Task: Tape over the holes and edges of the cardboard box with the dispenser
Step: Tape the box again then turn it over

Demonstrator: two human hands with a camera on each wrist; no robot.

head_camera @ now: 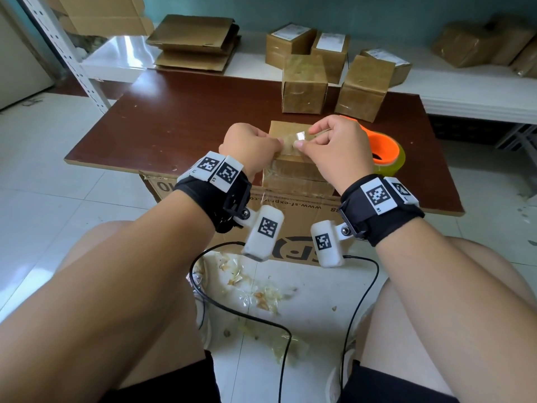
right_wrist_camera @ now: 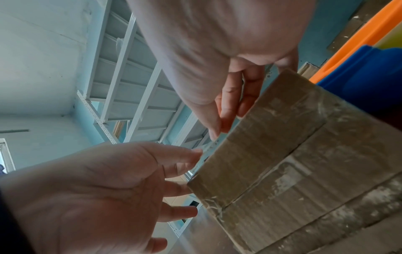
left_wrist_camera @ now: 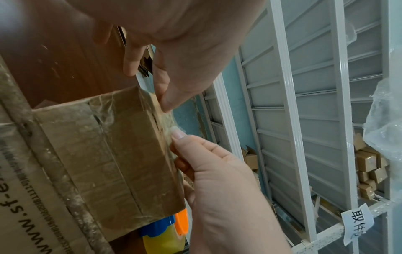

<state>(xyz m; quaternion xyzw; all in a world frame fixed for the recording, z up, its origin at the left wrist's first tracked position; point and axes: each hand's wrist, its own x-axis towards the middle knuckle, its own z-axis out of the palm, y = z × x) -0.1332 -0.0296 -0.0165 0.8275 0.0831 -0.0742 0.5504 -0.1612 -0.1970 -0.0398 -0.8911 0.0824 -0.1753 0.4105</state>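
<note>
Mid-frame, the small brown cardboard box (head_camera: 293, 167) looks largely taped; both the left hand (head_camera: 250, 148) and right hand (head_camera: 340, 148) pinch a clear tape strip (head_camera: 290, 142) onto its top, the orange dispenser (head_camera: 383, 149) lying idle at right.

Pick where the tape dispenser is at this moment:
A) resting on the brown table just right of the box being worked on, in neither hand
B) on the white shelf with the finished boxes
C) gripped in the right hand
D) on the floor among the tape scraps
A: the orange tape dispenser sits on the table beside the cardboard box, while the left hand and right hand both pinch a strip of clear tape on top of the box.
</note>
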